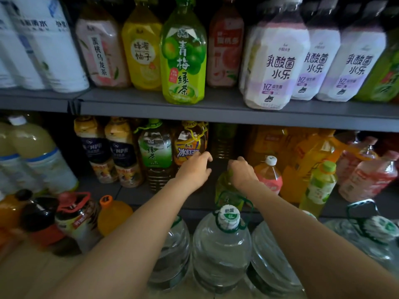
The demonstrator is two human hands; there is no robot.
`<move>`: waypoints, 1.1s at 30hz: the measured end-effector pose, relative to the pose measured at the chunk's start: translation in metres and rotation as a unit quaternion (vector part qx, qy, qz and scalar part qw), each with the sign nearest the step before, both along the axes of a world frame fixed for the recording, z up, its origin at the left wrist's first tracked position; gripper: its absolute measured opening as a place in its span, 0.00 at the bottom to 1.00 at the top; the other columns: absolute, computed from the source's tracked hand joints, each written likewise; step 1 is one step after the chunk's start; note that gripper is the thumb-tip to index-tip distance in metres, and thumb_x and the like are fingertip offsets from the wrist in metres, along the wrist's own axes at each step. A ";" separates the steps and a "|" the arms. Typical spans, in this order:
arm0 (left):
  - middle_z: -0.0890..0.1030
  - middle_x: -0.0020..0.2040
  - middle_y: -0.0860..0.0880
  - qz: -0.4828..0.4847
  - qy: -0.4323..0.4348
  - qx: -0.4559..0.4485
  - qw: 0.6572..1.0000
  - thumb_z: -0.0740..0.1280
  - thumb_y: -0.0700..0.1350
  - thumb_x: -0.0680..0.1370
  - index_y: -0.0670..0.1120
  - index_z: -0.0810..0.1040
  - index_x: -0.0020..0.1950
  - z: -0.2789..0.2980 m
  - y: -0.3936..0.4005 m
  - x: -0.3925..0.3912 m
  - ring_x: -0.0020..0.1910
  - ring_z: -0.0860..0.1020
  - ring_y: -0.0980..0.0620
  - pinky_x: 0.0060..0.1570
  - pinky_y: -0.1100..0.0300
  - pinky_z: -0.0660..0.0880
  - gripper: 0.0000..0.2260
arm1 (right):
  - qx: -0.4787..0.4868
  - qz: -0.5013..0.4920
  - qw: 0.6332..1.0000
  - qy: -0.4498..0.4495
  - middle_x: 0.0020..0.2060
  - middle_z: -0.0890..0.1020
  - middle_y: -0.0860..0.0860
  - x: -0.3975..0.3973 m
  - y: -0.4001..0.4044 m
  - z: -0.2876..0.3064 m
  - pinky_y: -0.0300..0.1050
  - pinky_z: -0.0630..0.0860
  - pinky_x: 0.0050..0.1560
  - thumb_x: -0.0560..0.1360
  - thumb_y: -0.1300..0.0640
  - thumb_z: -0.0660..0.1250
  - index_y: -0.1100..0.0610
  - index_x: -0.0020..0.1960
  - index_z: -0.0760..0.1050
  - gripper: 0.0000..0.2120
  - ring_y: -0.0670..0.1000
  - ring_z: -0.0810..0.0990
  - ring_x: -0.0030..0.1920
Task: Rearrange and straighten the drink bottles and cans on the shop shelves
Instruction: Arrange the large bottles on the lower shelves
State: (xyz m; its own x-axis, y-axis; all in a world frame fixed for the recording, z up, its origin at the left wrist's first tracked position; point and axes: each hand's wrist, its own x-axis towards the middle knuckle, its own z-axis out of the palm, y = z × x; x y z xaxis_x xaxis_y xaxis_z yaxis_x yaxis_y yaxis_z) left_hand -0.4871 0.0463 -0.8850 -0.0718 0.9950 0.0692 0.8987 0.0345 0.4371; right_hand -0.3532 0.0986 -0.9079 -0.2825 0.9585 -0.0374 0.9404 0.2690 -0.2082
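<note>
A green bottle [226, 190] is held at its top by the right hand [241, 173], whose fingers are curled down over the cap and neck so that the cap itself is hidden. The bottle stands near the front edge of the lower shelf [138, 195], roughly upright, its long axis running up into the palm. It sits directly under the right hand, so that hand is plainly the nearer one.

The left hand [194, 171] is reached out just to the left, fingers loosely spread and bent, the tips touching or nearly touching the iced tea bottle [189, 147]; whether contact is made cannot be told. Nothing is gripped by it.

Between the two hands a dark gap [222, 143] is seen in the back row, lying behind and slightly left of the green bottle. It is judged that the bottle is to be pushed or lifted straight back into that gap.

The bottle is of clear, thin plastic with pale green liquid and a glossy label; it is likely to flex a little under pressure. The shelf is flat grey painted metal, over which a base should slide easily. Large ribbed water jugs [222, 244] stand in front below.
</note>
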 end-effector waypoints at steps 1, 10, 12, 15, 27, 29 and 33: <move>0.70 0.63 0.46 0.000 -0.002 -0.001 1.000 0.63 0.43 0.78 0.48 0.69 0.64 0.003 0.000 0.000 0.59 0.74 0.48 0.56 0.53 0.73 0.14 | 0.004 0.005 1.000 0.009 0.59 0.68 0.58 0.001 -0.003 0.001 0.53 0.74 0.56 0.75 0.69 0.61 0.60 0.61 0.72 0.16 0.62 0.73 0.58; 0.59 0.73 0.43 0.027 0.019 -0.128 0.991 0.69 0.41 0.73 0.47 0.54 0.74 0.037 -0.016 -0.002 0.68 0.67 0.41 0.64 0.51 0.68 0.35 | 0.041 0.162 0.985 0.047 0.57 0.69 0.57 -0.030 -0.041 0.075 0.50 0.73 0.55 0.73 0.66 0.64 0.58 0.60 0.74 0.16 0.60 0.74 0.56; 0.64 0.71 0.43 0.036 0.013 -0.160 0.986 0.72 0.41 0.71 0.45 0.55 0.74 0.049 -0.022 -0.010 0.67 0.68 0.43 0.64 0.54 0.68 0.37 | 0.035 0.199 0.978 0.051 0.56 0.71 0.57 -0.040 -0.046 0.096 0.49 0.72 0.53 0.72 0.66 0.65 0.57 0.57 0.75 0.15 0.58 0.73 0.57; 0.66 0.70 0.44 0.027 -0.005 -0.181 0.983 0.75 0.42 0.69 0.43 0.54 0.74 0.073 -0.034 -0.031 0.68 0.67 0.45 0.65 0.56 0.67 0.41 | 0.035 0.235 0.969 0.072 0.54 0.76 0.56 -0.055 -0.051 0.127 0.44 0.70 0.52 0.70 0.62 0.69 0.57 0.54 0.78 0.13 0.55 0.73 0.58; 0.73 0.64 0.52 0.075 -0.372 0.031 0.924 0.82 0.51 0.55 0.53 0.62 0.71 0.167 -0.065 -0.088 0.62 0.72 0.51 0.64 0.51 0.70 0.49 | 0.103 0.215 0.878 0.415 0.47 0.74 0.51 -0.082 -0.055 0.254 0.41 0.71 0.44 0.69 0.57 0.74 0.57 0.52 0.70 0.17 0.49 0.74 0.47; 0.73 0.63 0.52 0.097 -0.381 0.085 0.915 0.80 0.49 0.59 0.53 0.63 0.70 0.180 -0.063 -0.082 0.61 0.73 0.51 0.59 0.52 0.72 0.43 | 0.107 0.205 0.858 0.459 0.48 0.76 0.51 -0.082 -0.052 0.264 0.44 0.75 0.49 0.70 0.57 0.74 0.56 0.52 0.70 0.16 0.49 0.75 0.48; 0.74 0.61 0.51 0.130 -0.382 0.154 0.902 0.80 0.47 0.61 0.51 0.65 0.69 0.192 -0.058 -0.079 0.61 0.72 0.50 0.60 0.52 0.72 0.40 | 0.015 0.163 0.849 0.503 0.60 0.75 0.54 -0.071 -0.050 0.263 0.42 0.73 0.55 0.73 0.55 0.70 0.58 0.65 0.68 0.23 0.48 0.74 0.54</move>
